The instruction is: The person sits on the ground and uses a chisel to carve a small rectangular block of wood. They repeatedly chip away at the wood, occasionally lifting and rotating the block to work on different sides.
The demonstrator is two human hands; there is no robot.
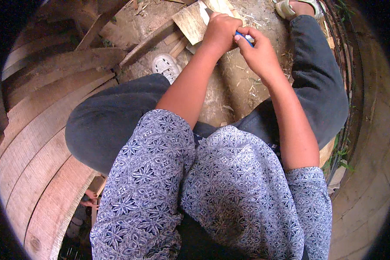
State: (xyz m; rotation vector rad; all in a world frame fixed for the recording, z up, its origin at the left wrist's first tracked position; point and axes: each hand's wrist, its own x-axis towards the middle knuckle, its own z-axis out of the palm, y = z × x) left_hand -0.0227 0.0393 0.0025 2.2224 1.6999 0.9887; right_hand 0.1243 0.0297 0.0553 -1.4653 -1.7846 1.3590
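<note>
My left hand [223, 32] is closed in front of me, its fingers wrapped round something mostly hidden. A dark pointed end [209, 11] sticks out past its far side. Close against it, my right hand [259, 52] is closed on a blue handle [245, 40], thumb along it. The dark end and the handle lie in one line, like a single blue-handled tool running through both hands; its exact kind is hidden. Just beyond the left hand lies a pale, flat piece of wood [187, 24].
Wood shavings [253, 21] litter the ground ahead. Long planks [43, 160] are stacked at my left, with a dark beam [147, 45] ahead of them. Another person's hand [90, 198] shows at lower left. Dark cables or rods [346, 82] run along my right.
</note>
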